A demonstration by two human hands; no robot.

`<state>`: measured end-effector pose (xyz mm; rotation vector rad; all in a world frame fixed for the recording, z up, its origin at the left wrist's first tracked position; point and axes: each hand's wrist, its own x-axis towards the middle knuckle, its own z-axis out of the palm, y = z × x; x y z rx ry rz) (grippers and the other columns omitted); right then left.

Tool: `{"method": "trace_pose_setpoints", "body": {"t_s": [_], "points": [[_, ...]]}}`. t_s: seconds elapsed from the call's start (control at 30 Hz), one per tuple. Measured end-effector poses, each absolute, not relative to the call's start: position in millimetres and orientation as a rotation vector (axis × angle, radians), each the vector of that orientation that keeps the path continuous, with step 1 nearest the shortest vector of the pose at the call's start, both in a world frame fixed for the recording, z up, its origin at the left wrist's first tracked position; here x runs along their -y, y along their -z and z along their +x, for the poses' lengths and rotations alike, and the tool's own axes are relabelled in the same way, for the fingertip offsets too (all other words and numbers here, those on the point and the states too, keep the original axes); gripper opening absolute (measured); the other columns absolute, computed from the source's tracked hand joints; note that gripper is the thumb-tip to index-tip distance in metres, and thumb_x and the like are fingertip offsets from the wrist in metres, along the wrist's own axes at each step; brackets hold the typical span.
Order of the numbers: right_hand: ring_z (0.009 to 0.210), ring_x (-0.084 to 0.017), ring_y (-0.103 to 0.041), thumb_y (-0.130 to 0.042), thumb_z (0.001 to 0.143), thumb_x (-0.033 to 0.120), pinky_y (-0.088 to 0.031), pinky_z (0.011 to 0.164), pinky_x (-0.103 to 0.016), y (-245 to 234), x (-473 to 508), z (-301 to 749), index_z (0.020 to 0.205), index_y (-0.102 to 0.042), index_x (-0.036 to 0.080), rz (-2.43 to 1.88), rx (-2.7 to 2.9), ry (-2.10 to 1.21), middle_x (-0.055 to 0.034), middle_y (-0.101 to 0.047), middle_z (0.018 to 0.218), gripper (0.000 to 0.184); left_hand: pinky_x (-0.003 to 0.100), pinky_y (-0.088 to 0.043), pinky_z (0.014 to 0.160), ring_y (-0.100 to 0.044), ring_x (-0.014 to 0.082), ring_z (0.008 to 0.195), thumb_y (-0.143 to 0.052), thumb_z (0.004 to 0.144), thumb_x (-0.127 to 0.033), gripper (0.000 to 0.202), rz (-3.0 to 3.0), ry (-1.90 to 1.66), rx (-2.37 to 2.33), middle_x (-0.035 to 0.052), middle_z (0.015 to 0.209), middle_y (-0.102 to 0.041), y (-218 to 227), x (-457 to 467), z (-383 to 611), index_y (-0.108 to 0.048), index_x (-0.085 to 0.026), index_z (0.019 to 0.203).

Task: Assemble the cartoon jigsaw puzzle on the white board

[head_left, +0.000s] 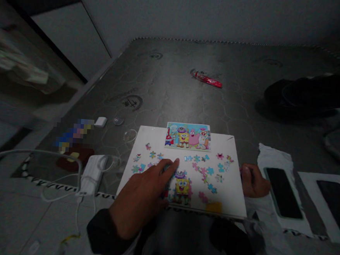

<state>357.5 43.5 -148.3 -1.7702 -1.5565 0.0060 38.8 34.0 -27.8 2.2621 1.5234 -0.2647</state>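
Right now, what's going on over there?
A person is working a SpongeBob jigsaw puzzle by hand on a white board. The left hand is stretched over the board, its fingers among the loose jigsaw pieces, just above a partly assembled SpongeBob figure. The right hand sits curled at the board's right edge. A picture card of the characters lies at the board's far edge.

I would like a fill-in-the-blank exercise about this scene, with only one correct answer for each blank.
The left hand touches a white board scattered with ____ pieces.
The picture card at the board's far edge shows ____ and other cartoon characters.
The right hand rests at the board's ____ edge.

Missing words: jigsaw puzzle; SpongeBob; right
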Motion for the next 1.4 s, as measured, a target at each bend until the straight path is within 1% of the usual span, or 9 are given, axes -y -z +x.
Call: {"method": "trace_pose_setpoints", "body": {"t_s": [0.17, 0.33, 0.57, 0.73, 0.9, 1.07, 1.23, 1.33, 1.4], "points": [[0.049, -0.012, -0.045, -0.043, 0.099, 0.041, -0.033, 0.052, -0.026, 149.3, -43.3, 358.8, 0.088, -0.063, 0.017, -1.785, 1.536, -0.032, -0.0007, -0.058, 0.062, 0.033, 0.037, -0.059, 0.090, -0.061, 0.0217, 0.116, -0.072, 0.076, -0.019, 0.103, 2.254, 0.286, -1.522, 0.0005, 0.160, -0.034, 27.8, -34.9, 39.7, -0.011, -0.035, 0.158], [0.049, -0.011, -0.044, -0.043, 0.099, 0.040, -0.032, 0.052, -0.026, 150.6, -43.5, 360.0, 0.088, -0.063, 0.016, -1.764, 1.548, -0.020, -0.0016, -0.060, 0.065, 0.033, 0.036, -0.059, 0.087, -0.061, 0.0213, 0.116, -0.070, 0.077, -0.020, 0.102, 2.268, 0.283, -1.527, 0.0002, 0.160, -0.034, 29.7, -33.8, 39.3, -0.010, -0.036, 0.158], [0.049, -0.011, -0.044, -0.043, 0.099, 0.037, -0.032, 0.053, -0.025, 147.5, -43.2, 357.9, 0.087, -0.062, 0.018, -1.764, 1.562, 0.001, 0.0001, -0.059, 0.062, 0.029, 0.035, -0.058, 0.087, -0.058, 0.0218, 0.124, -0.070, 0.078, -0.020, 0.101, 2.252, 0.297, -1.535, 0.0013, 0.160, -0.034, 28.4, -34.4, 40.4, -0.011, -0.035, 0.158], [0.050, -0.011, -0.046, -0.041, 0.099, 0.038, -0.032, 0.053, -0.026, 143.8, -43.2, 355.5, 0.086, -0.060, 0.019, -1.789, 1.554, -0.021, -0.0004, -0.058, 0.061, 0.030, 0.037, -0.058, 0.088, -0.061, 0.0234, 0.117, -0.069, 0.078, -0.017, 0.100, 2.240, 0.328, -1.529, 0.0039, 0.160, -0.034, 24.3, -35.1, 41.2, -0.013, -0.034, 0.159], [0.048, -0.012, -0.044, -0.041, 0.099, 0.039, -0.030, 0.053, -0.027, 146.1, -44.3, 356.8, 0.087, -0.060, 0.019, -1.772, 1.561, -0.017, -0.0005, -0.058, 0.060, 0.031, 0.037, -0.058, 0.090, -0.059, 0.0230, 0.121, -0.068, 0.078, -0.017, 0.100, 2.247, 0.299, -1.518, 0.0036, 0.161, -0.033, 25.2, -35.7, 40.3, -0.012, -0.034, 0.159], [0.052, -0.014, -0.050, -0.040, 0.099, 0.045, -0.033, 0.055, -0.028, 148.1, -43.7, 358.3, 0.088, -0.061, 0.019, -1.823, 1.544, -0.027, -0.0032, -0.061, 0.064, 0.035, 0.037, -0.058, 0.089, -0.061, 0.0226, 0.117, -0.069, 0.078, -0.018, 0.100, 2.254, 0.299, -1.517, 0.0034, 0.161, -0.033, 27.5, -34.7, 38.9, -0.011, -0.034, 0.158], [0.051, -0.013, -0.049, -0.040, 0.099, 0.043, -0.033, 0.055, -0.027, 146.5, -43.2, 357.8, 0.087, -0.061, 0.019, -1.805, 1.546, -0.033, -0.0023, -0.061, 0.064, 0.034, 0.036, -0.058, 0.090, -0.061, 0.0223, 0.117, -0.070, 0.076, -0.016, 0.101, 2.270, 0.274, -1.523, 0.0022, 0.160, -0.035, 29.6, -32.4, 37.2, -0.014, -0.035, 0.158], [0.051, -0.013, -0.048, -0.040, 0.099, 0.042, -0.032, 0.054, -0.027, 145.2, -43.6, 357.3, 0.087, -0.061, 0.019, -1.789, 1.552, -0.026, -0.0028, -0.062, 0.066, 0.034, 0.036, -0.058, 0.089, -0.061, 0.0230, 0.117, -0.072, 0.075, -0.019, 0.101, 2.271, 0.265, -1.529, 0.0020, 0.159, -0.035, 29.3, -32.1, 36.0, -0.016, -0.035, 0.158], [0.051, -0.013, -0.049, -0.041, 0.099, 0.042, -0.033, 0.054, -0.027, 145.0, -43.8, 357.2, 0.087, -0.061, 0.019, -1.784, 1.559, -0.022, -0.0022, -0.061, 0.065, 0.033, 0.036, -0.058, 0.087, -0.062, 0.0230, 0.118, -0.072, 0.078, -0.023, 0.096, 2.260, 0.255, -1.554, 0.0020, 0.159, -0.036, 26.6, -32.6, 35.2, -0.019, -0.036, 0.157]]}}
